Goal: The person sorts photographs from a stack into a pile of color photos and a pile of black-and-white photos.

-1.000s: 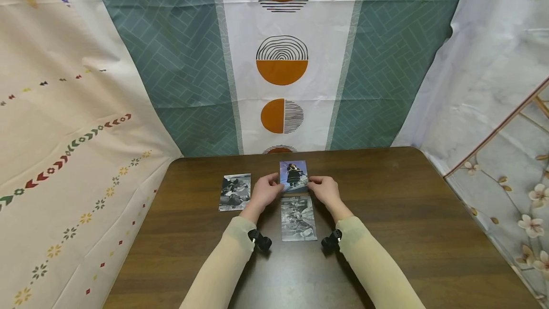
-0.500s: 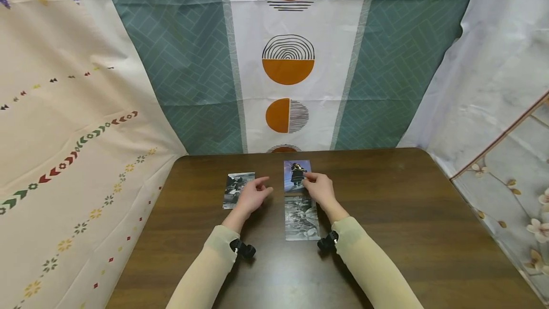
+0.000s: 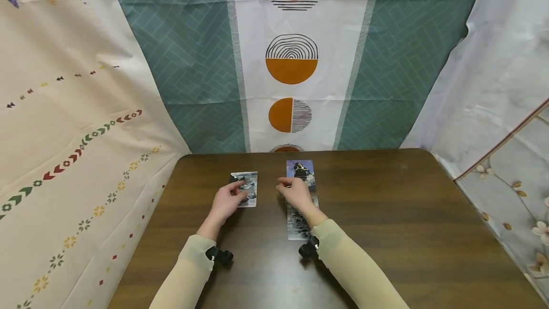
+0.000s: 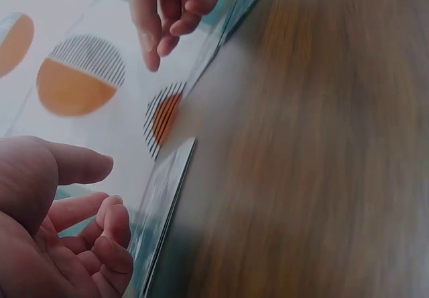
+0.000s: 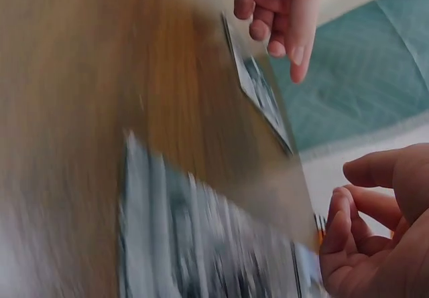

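Note:
A black-and-white picture card (image 3: 251,189) lies flat on the left of the table. My left hand (image 3: 225,201) hovers over its left part, hiding some of it; thumb and fingers are apart and hold nothing in the left wrist view. To the right, a colour picture card (image 3: 305,166) with a dark figure on blue-violet lies directly above a second black-and-white card (image 3: 297,227), forming a column. My right hand (image 3: 298,195) is over where those two cards meet, covering part of both. In the right wrist view its fingers are loosely bent around nothing.
The brown wooden table (image 3: 386,223) has its far edge against a hanging cloth (image 3: 201,85) with orange circles. A cream patterned cloth (image 3: 64,156) hangs on the left, a white floral one (image 3: 506,156) on the right. Wrist cameras (image 3: 219,254) sit on both wrists.
Both hands have let go of the colour card, which stays above the middle black-and-white card. My left hand moved left to the other card; my right hand shifted left, leaving the colour card's right edge.

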The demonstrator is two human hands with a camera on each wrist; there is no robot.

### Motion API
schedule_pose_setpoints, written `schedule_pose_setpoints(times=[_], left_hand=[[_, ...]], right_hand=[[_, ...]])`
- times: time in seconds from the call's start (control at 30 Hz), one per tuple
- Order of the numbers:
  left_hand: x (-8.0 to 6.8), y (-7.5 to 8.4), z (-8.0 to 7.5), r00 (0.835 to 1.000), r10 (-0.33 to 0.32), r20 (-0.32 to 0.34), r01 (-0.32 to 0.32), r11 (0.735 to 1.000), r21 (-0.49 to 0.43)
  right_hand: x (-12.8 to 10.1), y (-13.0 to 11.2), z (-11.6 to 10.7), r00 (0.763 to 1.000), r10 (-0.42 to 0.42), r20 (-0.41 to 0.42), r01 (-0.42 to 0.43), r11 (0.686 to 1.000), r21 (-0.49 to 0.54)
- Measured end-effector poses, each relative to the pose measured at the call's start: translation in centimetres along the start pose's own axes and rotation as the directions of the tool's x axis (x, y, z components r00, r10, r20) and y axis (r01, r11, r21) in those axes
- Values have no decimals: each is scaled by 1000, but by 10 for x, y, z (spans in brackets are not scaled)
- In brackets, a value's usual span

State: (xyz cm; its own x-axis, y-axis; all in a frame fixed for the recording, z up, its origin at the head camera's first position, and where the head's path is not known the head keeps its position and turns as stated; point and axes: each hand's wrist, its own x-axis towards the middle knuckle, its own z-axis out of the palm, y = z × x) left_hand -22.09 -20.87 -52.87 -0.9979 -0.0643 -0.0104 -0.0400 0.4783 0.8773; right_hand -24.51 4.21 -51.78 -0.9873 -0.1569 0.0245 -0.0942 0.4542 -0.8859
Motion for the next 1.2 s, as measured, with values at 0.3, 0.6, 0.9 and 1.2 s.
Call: schedule_pose_setpoints(times=[0.3, 0.6, 0.9, 1.2], left_hand=[[-3, -20, -28, 996, -51, -67, 54, 998, 42], [-5, -34, -38, 991, -86, -99, 95, 991, 94], [-1, -36, -38, 992, -96, -83, 105, 987, 118], [-1, -32, -37, 992, -108, -73, 118, 982, 150]], right_hand=[[-3, -16, 44, 998, -51, 32, 52, 999, -10], [-3, -15, 71, 998, -54, 11, 55, 992, -111], [1, -16, 78, 1000, 13, -10, -14, 981, -194], [1, -22, 79, 999, 42, -9, -43, 959, -281]])
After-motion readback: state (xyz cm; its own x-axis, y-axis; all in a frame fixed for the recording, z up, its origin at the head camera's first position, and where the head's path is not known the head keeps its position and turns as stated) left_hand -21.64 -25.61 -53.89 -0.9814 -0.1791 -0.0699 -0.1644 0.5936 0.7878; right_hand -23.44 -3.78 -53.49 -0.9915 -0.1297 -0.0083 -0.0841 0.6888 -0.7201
